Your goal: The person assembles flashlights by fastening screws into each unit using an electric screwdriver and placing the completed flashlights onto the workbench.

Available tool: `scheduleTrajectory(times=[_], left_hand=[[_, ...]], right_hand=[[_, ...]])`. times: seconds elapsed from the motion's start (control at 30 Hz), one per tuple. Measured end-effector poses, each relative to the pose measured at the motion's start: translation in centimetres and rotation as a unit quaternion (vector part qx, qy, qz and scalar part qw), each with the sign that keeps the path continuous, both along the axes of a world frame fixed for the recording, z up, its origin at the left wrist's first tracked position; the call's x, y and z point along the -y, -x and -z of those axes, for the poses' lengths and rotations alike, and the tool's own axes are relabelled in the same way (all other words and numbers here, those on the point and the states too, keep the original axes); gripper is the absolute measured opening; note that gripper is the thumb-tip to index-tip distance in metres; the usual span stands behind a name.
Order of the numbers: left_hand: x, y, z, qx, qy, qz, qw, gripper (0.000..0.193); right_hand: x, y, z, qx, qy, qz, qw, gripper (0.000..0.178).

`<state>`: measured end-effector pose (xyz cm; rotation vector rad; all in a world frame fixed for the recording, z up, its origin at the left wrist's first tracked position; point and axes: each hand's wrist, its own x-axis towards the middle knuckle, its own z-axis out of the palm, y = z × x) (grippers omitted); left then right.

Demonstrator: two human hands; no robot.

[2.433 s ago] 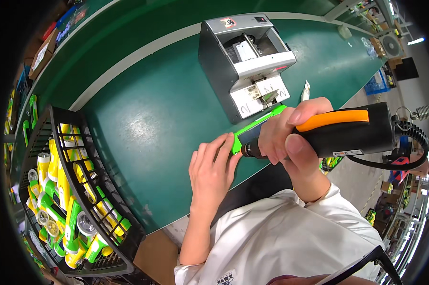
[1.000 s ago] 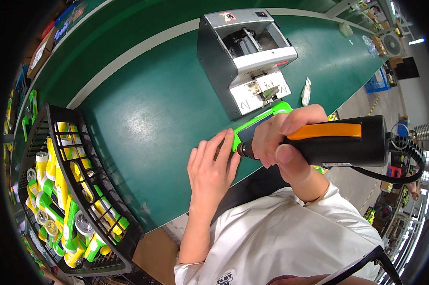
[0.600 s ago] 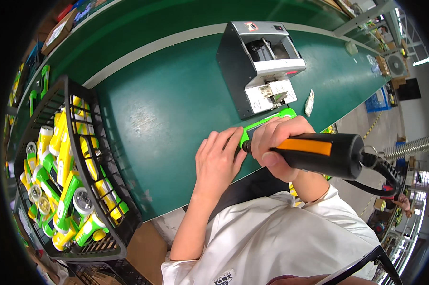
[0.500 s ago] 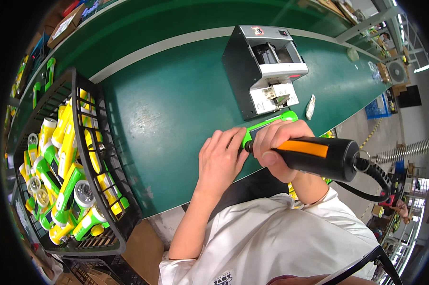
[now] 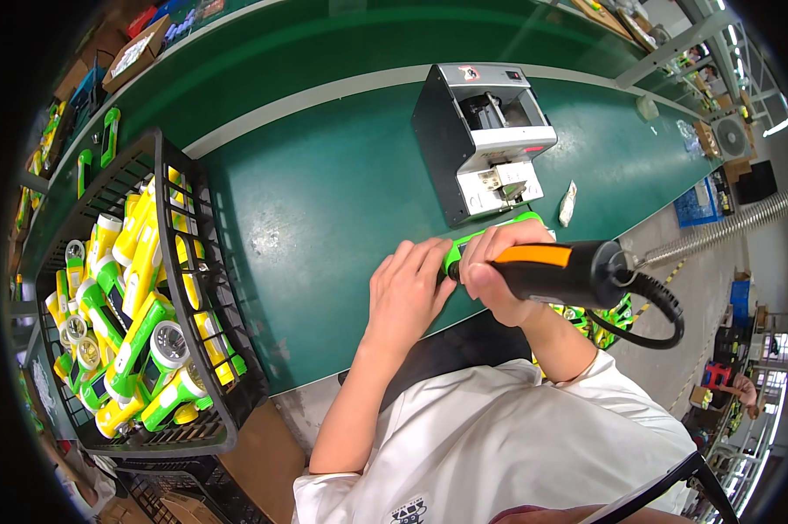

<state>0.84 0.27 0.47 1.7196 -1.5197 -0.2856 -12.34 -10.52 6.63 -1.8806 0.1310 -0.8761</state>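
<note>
Moved: driver (image 5: 577,275)'s cord end now sits further left in view than 2.4 s ago; viewpoint also shifted. Nose remains by the work.
Green piece (image 5: 453,252): on tabletop (image 5: 324,192) in front of grey machine (image 5: 512,137), partly covered by the hands.
Left hand (image 5: 404,293): fingers together, slightly curled, tips on the piece's left end, probably bracing against twist. Pinch or press: can't tell.
Right hand (image 5: 505,275): clamped around driver's front, likely for aim. Bit contact: hidden.
Spring (image 5: 726,223): at driver's cord end, probably carrying weight.
Crate (image 5: 161,157): left, full of yellow-green torches (image 5: 141,288), likely within easy reach.
</note>
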Motion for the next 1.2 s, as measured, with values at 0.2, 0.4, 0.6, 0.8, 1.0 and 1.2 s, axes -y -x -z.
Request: scheduleTrajectory(times=[0.2, 0.4, 0.6, 0.8, 1.0, 1.2], left_hand=[[0.0, 0.1, -0.6, 0.033, -0.012, 0.012, 0.999, 0.051], [0.2, 0.6, -0.7, 0.056, 0.004, 0.011, 0.998, 0.046], [-3.2, -2.1, -2.9, 0.067, -0.06, -0.037, 0.995, 0.047], [-1.3, -0.8, -4.4, 0.087, -0.085, -0.015, 0.992, 0.051], [1.4, 0.5, -2.8, 0.081, -0.052, 0.013, 0.995, 0.052], [2.2, 0.5, -3.1, 0.041, -0.045, 0.013, 0.998, 0.046]], right_hand=[[-0.2, 0.5, -0.6, 0.034, -0.01, 0.028, 0.999, 0.025], [3.1, 1.3, -3.4, 0.153, -0.047, -0.035, 0.987, 0.03], [7.7, 3.2, -5.1, 0.273, -0.164, 0.087, 0.944, 0.025], [10.1, 3.6, -4.4, 0.257, -0.136, 0.085, 0.953, 0.023], [9.5, 3.0, -3.9, 0.239, -0.114, 0.094, 0.96, 0.025], [9.3, 1.6, -4.3, 0.15, -0.011, 0.135, 0.979, 0.031]])
